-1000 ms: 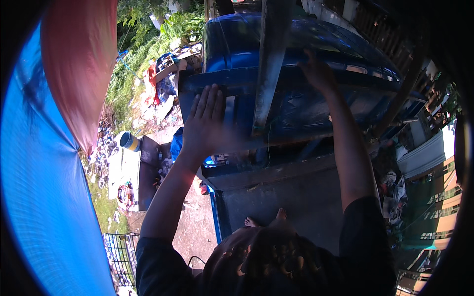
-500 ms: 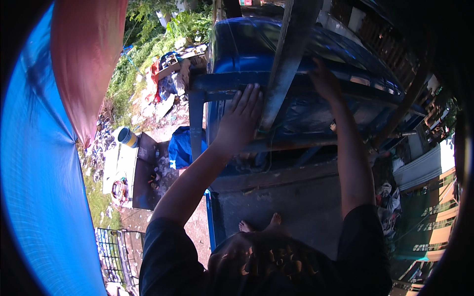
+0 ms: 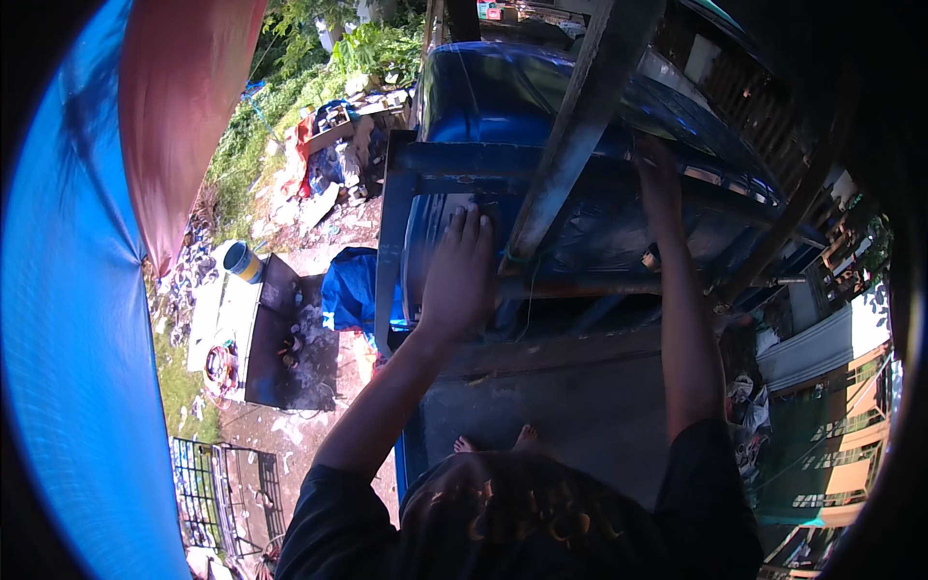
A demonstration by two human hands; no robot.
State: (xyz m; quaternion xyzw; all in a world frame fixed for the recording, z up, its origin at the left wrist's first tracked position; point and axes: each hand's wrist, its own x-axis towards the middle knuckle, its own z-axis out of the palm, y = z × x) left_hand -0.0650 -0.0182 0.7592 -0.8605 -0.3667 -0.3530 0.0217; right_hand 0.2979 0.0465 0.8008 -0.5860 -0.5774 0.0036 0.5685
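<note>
So the left hand [image 3: 458,280] is out over the near side of the blue metal frame [image 3: 474,158], fingers stretched and not wrapped round anything (can't tell if it's touching). The right hand [image 3: 659,188] is up by the frame's far rail; can't tell if those fingers are clamped on it. A slanting beam [image 3: 572,140] stands between the hands, with the blue cab [image 3: 493,92] beyond. If you're working up there, I'd get one solid hold first, keep both feet planted and keep fingers clear of the beam.
</note>
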